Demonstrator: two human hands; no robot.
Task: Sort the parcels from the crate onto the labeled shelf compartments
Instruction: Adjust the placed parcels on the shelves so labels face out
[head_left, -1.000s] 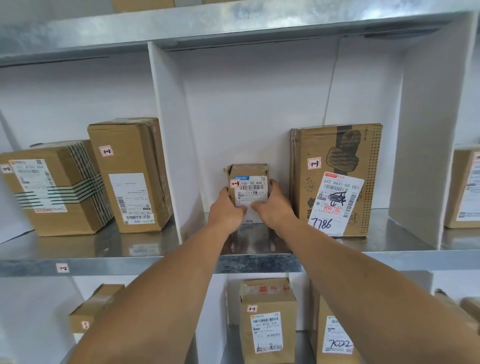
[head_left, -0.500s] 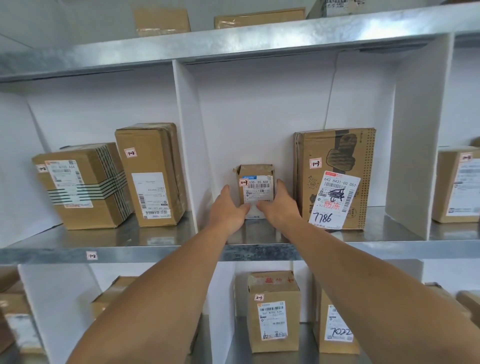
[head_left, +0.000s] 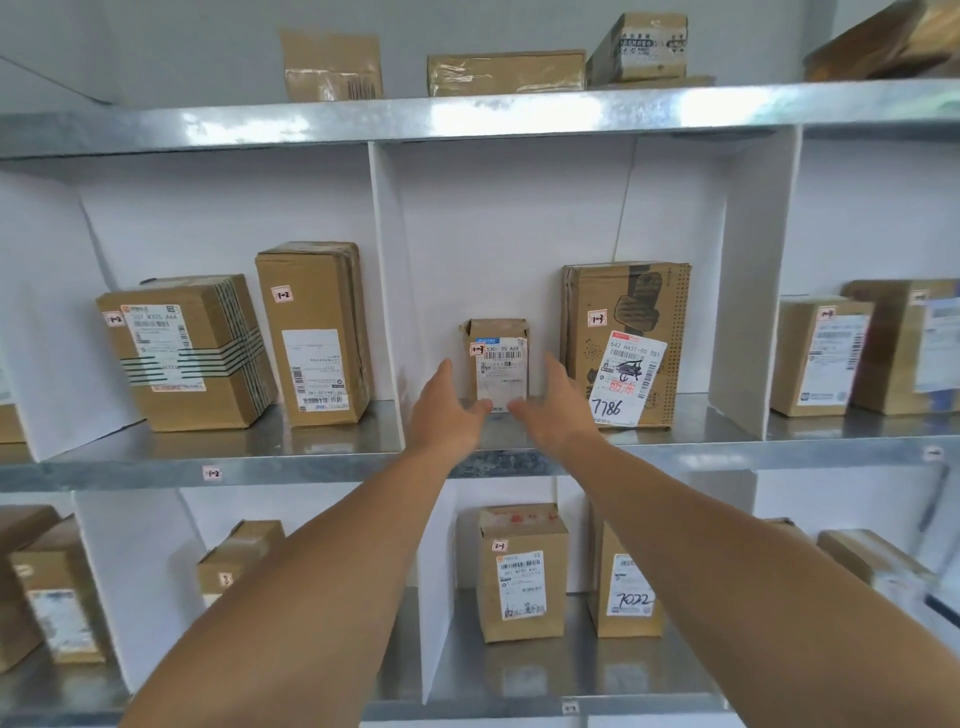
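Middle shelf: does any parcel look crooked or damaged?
The striped-tape box in the left compartment sits turned at an angle, the 7786 label on the tall box is stuck on crooked, and the small parcel has a crumpled top.

1. parcel (head_left: 498, 358) upright on mid shelf (head_left: 311, 462), centre compartment, tagged 1-3.
2. 7786 box (head_left: 626, 312) near its right side, same compartment.
3. Both flank parcel: left hand (head_left: 447, 415), right hand (head_left: 558, 415), fingers straight, thumbs at its base; contact unclear.
4. Left compartment: striped box (head_left: 187, 353), tall box (head_left: 311, 332), both tagged 1-2.
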